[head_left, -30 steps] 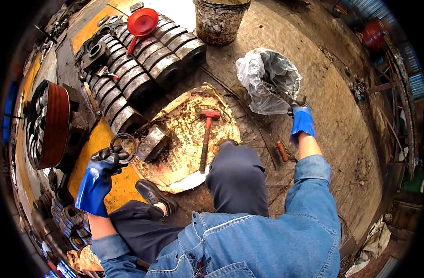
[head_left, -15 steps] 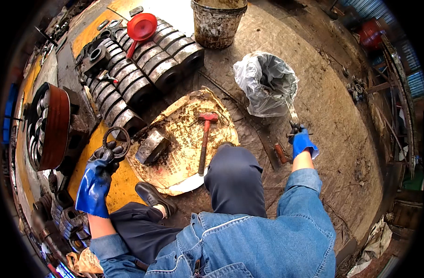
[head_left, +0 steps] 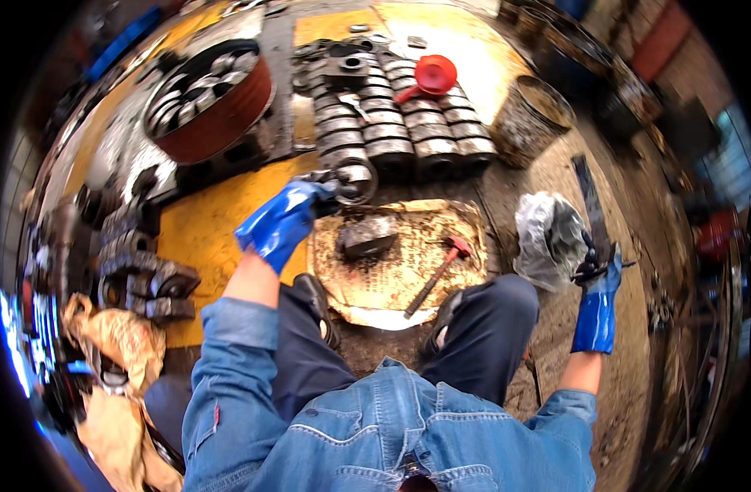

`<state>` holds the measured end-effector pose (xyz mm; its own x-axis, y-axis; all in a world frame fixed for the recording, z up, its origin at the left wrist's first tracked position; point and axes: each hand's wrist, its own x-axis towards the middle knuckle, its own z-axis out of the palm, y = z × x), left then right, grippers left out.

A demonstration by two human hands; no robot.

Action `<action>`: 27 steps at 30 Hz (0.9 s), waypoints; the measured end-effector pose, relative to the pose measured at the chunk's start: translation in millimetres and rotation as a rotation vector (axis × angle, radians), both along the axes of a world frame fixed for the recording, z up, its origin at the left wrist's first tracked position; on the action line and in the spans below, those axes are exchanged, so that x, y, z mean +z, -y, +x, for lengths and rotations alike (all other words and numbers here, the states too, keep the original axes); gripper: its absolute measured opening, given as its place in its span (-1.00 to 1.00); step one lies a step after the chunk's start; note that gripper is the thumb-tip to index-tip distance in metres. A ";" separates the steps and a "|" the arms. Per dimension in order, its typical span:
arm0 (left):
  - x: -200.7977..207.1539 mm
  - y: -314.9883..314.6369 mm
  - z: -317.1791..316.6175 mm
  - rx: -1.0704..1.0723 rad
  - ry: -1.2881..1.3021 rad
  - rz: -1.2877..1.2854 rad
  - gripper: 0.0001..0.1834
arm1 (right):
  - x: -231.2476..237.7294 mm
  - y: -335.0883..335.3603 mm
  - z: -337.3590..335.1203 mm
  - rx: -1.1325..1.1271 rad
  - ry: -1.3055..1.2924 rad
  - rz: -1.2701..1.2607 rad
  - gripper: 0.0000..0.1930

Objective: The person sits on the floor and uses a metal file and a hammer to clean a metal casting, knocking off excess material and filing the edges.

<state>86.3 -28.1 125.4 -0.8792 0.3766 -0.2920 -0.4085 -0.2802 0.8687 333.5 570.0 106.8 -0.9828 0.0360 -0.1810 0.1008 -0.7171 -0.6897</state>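
My left hand (head_left: pixel 287 215), in a blue rubber glove, is closed on a dark ring-shaped metal part (head_left: pixel 357 182), raised in front of the rows of cylindrical parts. My right hand (head_left: pixel 598 299), gloved the same way, grips a flat dark blade-like tool (head_left: pixel 593 201) that points away from me; its exact kind is unclear. Just left of that hand stands an open clear plastic bag (head_left: pixel 533 238). Between my feet lies a stained flattened sheet (head_left: pixel 334 266), bearing a metal block (head_left: pixel 367 236) and a red-headed hammer (head_left: pixel 441 275).
Several rows of metal cylinders (head_left: pixel 392 131) stand ahead, with a red funnel-like pan (head_left: pixel 434 75) on top. A dirty bucket (head_left: pixel 523 123) is behind the bag. At left are a rust-red drum (head_left: pixel 236 123) of metal parts, more castings (head_left: pixel 138 254) and brown paper (head_left: pixel 121 336).
The view has swung left. My left hand has carried the ring-shaped part forward over the sheet's far edge. My right hand has brought the tool out of the bag's mouth to its right side.
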 end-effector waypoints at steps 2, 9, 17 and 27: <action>-5.1 17.1 0.7 0.011 0.001 -0.017 -0.69 | 39.5 93.7 -61.4 -0.200 0.018 0.347 -0.51; -22.3 37.6 2.3 -0.008 0.000 -0.071 -0.68 | 91.5 306.8 -142.4 0.218 -0.892 1.683 -0.66; -37.2 47.7 -17.9 -0.083 -0.022 -0.250 -0.68 | 62.3 331.9 -150.8 0.303 -1.089 1.908 -0.55; -53.9 49.8 -27.9 -0.211 -0.037 -0.483 -0.66 | 67.2 327.9 -152.4 0.275 -1.128 1.949 -0.58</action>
<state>58.4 -77.9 71.5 -0.8119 0.3762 -0.4464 -0.3796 0.2407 0.8933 181.2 242.0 174.0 -0.6381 -0.6883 0.3452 -0.7598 0.6354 -0.1375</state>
